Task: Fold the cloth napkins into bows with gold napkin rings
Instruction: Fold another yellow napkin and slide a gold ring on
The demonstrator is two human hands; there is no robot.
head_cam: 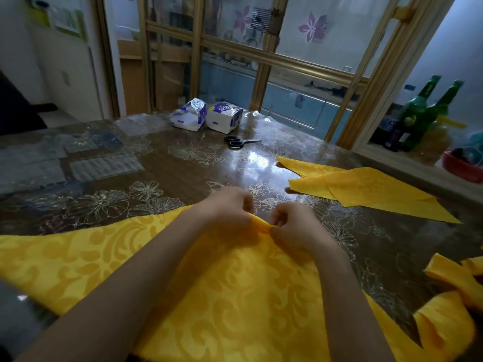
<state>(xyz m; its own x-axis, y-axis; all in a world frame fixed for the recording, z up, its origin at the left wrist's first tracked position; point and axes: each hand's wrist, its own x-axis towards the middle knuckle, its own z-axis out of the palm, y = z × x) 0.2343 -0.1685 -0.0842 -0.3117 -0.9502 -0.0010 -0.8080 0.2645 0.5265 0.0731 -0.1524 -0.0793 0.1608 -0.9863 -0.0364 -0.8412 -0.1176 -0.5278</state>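
- Early stage: left hand and right hand both pinch the far corner of the yellow napkin at 6 o'clock.
- The flat napkin at 2 o'clock and the crumpled napkin at 4 o'clock look unfinished; no ring shows.

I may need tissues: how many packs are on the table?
2. One pack sits at the far edge of the table; the other just right of it, behind the scissors.

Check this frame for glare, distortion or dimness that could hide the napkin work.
Head view: glare patch on the glossy table beside the scissors; wide-angle bowing of the door frame; dim overall, green bottles soft at the edge; left hand and right hand pinching the napkin are legible.
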